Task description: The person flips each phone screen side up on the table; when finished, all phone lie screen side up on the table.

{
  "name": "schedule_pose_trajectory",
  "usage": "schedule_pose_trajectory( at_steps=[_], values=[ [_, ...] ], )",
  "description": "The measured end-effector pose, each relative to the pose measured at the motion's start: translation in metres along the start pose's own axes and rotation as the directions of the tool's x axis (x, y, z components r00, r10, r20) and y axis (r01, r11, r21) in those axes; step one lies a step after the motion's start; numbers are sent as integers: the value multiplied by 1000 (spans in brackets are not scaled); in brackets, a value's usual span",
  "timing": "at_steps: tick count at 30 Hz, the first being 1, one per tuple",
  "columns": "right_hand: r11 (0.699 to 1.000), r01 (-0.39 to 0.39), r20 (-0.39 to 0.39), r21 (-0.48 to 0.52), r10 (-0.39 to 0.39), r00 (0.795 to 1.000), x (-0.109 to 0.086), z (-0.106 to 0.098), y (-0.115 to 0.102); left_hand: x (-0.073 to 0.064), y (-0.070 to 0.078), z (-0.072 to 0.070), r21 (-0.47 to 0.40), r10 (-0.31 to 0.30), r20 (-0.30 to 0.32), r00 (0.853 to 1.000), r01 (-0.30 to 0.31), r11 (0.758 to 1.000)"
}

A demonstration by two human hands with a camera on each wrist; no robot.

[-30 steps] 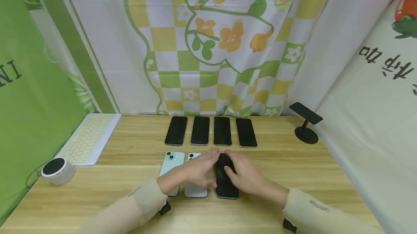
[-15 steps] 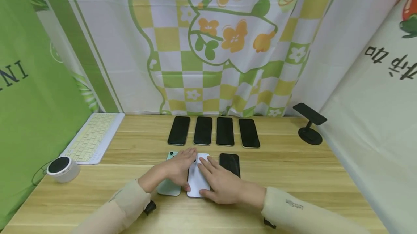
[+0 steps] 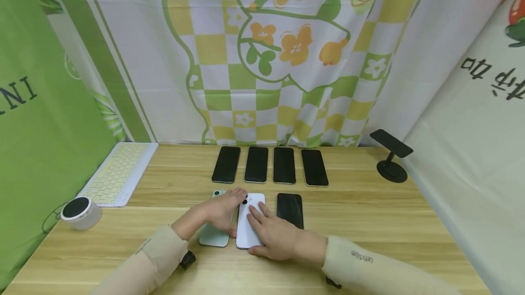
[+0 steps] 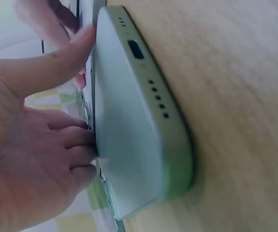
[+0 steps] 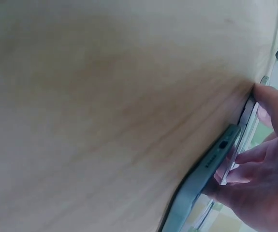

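Observation:
A white phone (image 3: 246, 226) lies back up on the table between two other phones, its camera at the top left. My right hand (image 3: 276, 235) rests on its right side with the fingers extended over its back; the thumb is at its lower edge. My left hand (image 3: 221, 210) is held above a mint-green phone (image 3: 214, 236), with fingertips and thumb at the white phone's left edge. That mint phone's bottom edge, with its port, shows large in the left wrist view. Right of the right hand, a phone with a dark screen (image 3: 290, 208) is partly hidden by the hand.
Behind the hands lie several black-screened phones (image 3: 256, 164) in a row. A white keyboard (image 3: 116, 174) and a round white speaker (image 3: 81, 213) stand at the left. A black phone stand (image 3: 391, 156) is at the back right. Curtains border the wooden table (image 3: 348, 213).
Both hands have moved left, from the dark-screened phone to the white one. In the last half second the right hand shifted slightly, uncovering the white phone's camera.

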State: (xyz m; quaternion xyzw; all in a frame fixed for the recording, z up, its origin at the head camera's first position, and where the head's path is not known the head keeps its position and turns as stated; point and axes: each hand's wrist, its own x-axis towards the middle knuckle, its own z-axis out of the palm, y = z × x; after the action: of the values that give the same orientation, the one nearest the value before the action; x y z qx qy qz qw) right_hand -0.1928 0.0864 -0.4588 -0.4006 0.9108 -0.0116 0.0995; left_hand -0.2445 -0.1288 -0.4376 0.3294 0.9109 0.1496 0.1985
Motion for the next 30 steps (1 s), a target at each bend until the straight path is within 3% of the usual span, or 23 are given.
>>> schedule_pose_trajectory(
  at_steps=[3, 6, 8, 12, 16, 18, 19, 24, 27, 30],
  values=[
    [1000, -17, 7, -21, 17, 1000, -1, -1, -2, 1, -5, -1, -42, 72, -44, 996, -73, 996],
    [999, -26, 14, -35, 27, 1000, -1, -1, -4, 4, -8, -3, -102, 96, -69, 993, -103, 989],
    [999, -28, 12, -37, 28, 1000, -2, -1, -4, 6, -8, -3, -182, 67, -73, 995, -79, 980],
    [1000, -18, -6, -21, 18, 1000, -3, 1, -2, 8, -9, -2, -349, -17, -87, 996, -14, 937],
    [1000, -4, -17, 7, 4, 1000, -4, 1, 3, 8, -11, 2, -470, -60, -153, 986, -20, 882],
    [1000, 2, -19, 16, -2, 1000, -4, 1, 5, 8, -14, 5, -556, -78, -175, 981, -33, 831],
    [1000, 5, -20, 21, -5, 1000, -5, 0, 5, 8, -15, 6, -608, -87, -179, 980, -41, 793],
    [999, 14, -33, 36, -13, 999, -7, 0, 6, 7, -14, 11, -819, -124, -163, 979, -64, 571],
    [998, 15, -35, 53, -13, 999, -8, 0, 6, 5, -9, 11, -862, -139, -169, 976, -78, 502],
    [996, 12, -37, 83, -9, 999, -8, -1, 6, 2, -6, 11, -870, -141, -185, 973, -96, 484]
  ],
)
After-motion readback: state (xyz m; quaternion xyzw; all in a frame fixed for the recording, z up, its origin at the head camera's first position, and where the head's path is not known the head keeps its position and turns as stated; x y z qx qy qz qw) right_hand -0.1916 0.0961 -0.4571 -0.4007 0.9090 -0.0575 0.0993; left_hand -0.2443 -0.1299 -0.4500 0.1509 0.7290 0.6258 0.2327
